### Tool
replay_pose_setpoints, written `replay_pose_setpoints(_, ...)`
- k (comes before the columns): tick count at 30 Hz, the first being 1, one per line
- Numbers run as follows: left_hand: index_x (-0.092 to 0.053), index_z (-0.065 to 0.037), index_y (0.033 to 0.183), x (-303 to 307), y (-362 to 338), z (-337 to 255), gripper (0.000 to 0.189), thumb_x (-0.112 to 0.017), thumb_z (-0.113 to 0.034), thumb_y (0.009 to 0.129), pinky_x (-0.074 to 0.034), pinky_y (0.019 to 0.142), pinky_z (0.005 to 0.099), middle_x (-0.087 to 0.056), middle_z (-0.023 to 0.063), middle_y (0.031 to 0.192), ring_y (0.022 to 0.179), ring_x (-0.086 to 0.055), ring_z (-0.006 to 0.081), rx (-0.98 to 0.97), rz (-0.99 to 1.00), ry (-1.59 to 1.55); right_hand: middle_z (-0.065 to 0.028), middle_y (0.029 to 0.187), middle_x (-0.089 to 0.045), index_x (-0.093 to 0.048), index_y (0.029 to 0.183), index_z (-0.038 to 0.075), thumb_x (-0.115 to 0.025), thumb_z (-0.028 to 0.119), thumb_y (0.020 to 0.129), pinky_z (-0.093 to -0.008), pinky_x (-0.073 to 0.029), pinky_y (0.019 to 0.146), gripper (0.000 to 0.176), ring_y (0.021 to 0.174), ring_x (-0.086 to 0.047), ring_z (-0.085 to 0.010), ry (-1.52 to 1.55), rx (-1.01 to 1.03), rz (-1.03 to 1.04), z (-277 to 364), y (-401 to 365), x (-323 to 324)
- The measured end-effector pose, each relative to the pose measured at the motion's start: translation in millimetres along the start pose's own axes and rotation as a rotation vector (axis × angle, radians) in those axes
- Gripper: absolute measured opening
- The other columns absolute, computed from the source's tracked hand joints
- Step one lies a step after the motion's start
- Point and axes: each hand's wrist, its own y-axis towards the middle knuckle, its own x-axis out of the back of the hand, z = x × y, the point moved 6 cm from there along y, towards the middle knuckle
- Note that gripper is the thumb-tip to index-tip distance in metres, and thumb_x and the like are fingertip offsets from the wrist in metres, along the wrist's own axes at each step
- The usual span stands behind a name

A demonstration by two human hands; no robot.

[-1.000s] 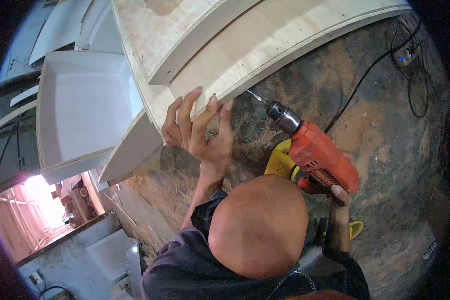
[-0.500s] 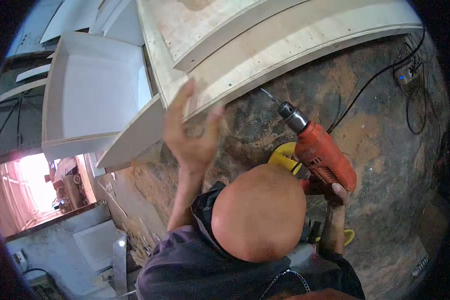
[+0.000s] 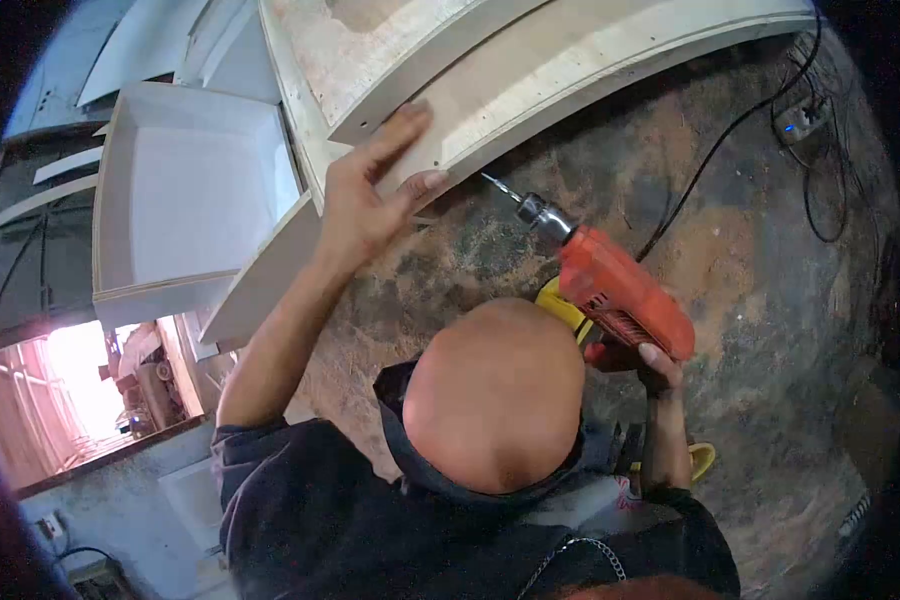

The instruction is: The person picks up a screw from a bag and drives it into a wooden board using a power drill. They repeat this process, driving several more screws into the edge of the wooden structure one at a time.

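One shallow white open box [image 3: 195,205] with wooden edges stands at left. The left hand [image 3: 365,205], its grip spread with thumb and fingers apart, lies over a pale plywood panel [image 3: 540,85]. An orange-red power drill [image 3: 625,290], its silver bit [image 3: 503,188] near the panel's edge, sits in the clamped grip of the right hand [image 3: 660,367].

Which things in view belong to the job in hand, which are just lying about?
In the job:
red drill, in the right hand
drill bit, fitted
pale wooden piece, left hand on it
black cord, apparently the drill's

Apparently lying about:
white open box, untouched
pale strips, far left
tan dust
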Motion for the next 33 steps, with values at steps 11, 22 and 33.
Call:
replay_pose_setpoints(11, -0.045, -0.005, 0.126, 6.2, 25.4, -1.1, 0.07, -0.076, -0.008, 0.064, -0.031, 0.103, 0.0323, -0.044, 0.0134, 0.129, 0.119, -0.042, 0.0207, 0.132, 0.13, 0.071, -0.0111, 0.105, -0.054, -0.047, 0.113, -0.003, -0.069, 0.031, 0.059, -0.0318, -0.038, 0.088, 0.067, 0.097, -0.053, -0.0202, -0.039, 0.149, 0.051, -2.5, 3.3, -4.0)
replay_pose_setpoints(22, -0.046, 0.001, 0.123, 1.0, 26.1, -3.3, 0.065, -0.074, 0.0, 0.064, -0.034, 0.101, 0.0291, -0.046, 0.013, 0.127, 0.117, -0.045, 0.019, 0.23, 0.137, 0.068, -0.0085, 0.101, -0.055, -0.046, 0.111, -0.002, -0.067, 0.02, 0.062, -0.03, -0.041, 0.085, 0.057, 0.094, -0.053, -0.0159, 0.097, 0.144, 0.067, 2.6, 16.1, -15.1)
replay_pose_setpoints(33, -0.05, 0.001, 0.119, 3.1, 26.2, -0.4, 0.068, -0.08, -0.009, 0.059, -0.039, 0.097, 0.0314, -0.052, 0.0165, 0.119, 0.111, -0.051, 0.0228, 0.072, 0.088, 0.034, -0.0125, 0.108, -0.054, -0.043, 0.116, -0.003, -0.069, 0.026, 0.059, -0.033, -0.04, 0.09, 0.068, 0.101, -0.052, -0.0206, 0.029, 0.019, -0.051, -29.4, -18.5, -21.1)
